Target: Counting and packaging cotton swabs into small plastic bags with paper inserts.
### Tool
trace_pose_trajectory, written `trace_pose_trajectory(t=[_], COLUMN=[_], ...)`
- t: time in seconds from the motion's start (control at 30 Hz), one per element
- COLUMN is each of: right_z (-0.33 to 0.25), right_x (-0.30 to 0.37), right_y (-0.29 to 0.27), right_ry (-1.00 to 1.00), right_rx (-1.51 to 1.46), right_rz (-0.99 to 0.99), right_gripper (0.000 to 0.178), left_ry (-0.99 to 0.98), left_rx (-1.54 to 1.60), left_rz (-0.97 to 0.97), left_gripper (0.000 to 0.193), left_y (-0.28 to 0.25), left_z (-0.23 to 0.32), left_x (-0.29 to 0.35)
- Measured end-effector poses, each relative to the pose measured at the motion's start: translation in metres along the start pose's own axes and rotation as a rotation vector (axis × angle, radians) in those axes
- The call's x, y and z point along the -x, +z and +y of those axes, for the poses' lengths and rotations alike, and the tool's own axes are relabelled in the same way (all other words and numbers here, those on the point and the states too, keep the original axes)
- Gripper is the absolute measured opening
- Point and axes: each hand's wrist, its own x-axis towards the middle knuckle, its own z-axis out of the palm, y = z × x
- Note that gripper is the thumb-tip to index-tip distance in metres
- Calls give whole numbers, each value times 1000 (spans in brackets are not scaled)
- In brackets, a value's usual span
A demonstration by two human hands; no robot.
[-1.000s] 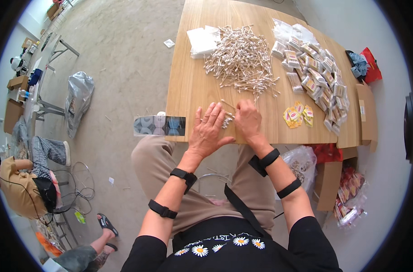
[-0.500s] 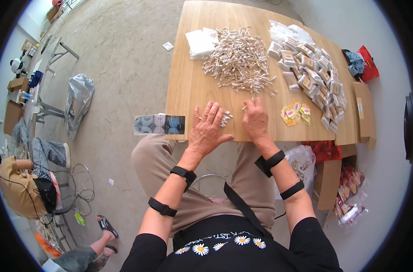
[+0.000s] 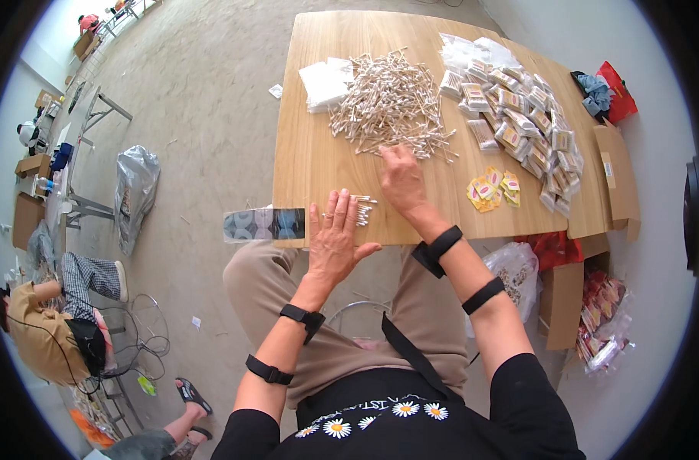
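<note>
A big heap of loose cotton swabs (image 3: 388,100) lies toward the far middle of the wooden table (image 3: 434,207). My left hand (image 3: 334,235) rests flat near the front edge, fingers stretched out, over a small row of cotton swabs (image 3: 363,211) whose tips show beside its fingers. At the near edge of the heap is my right hand (image 3: 401,175), its fingers pinched together among the swabs. What sits between those fingertips is too small to make out. Small yellow and white cards (image 3: 490,190) lie to the right of that hand.
Filled swab packs (image 3: 522,126) are piled at the right, and white sheets or bags (image 3: 324,83) lie left of the heap. A dark patterned packet (image 3: 265,224) overhangs the table's left corner. Cardboard boxes (image 3: 562,305) stand at the right. Another person (image 3: 50,330) sits far left.
My right hand has moved away from near the left hand to the heap's near edge. The left hand stays flat on the small row. The whole view has shifted slightly.
</note>
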Motion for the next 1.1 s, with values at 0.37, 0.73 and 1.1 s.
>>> trace_pose_trajectory(t=[0.37,0.73,1.1], right_z=[-29,-67,-77], right_x=[56,88,86], right_y=[-60,-1,-7], right_ry=[-30,-181,-130], right_rx=[-67,98,114], right_rz=[-217,-261,-354], right_gripper=[73,88,98], left_ry=[-76,-42,-143], left_rx=[-49,-107,934], left_rz=[-29,171,215], left_gripper=[104,83,71], left_y=[9,29,-22], left_z=[11,4,-36], left_x=[3,6,-3])
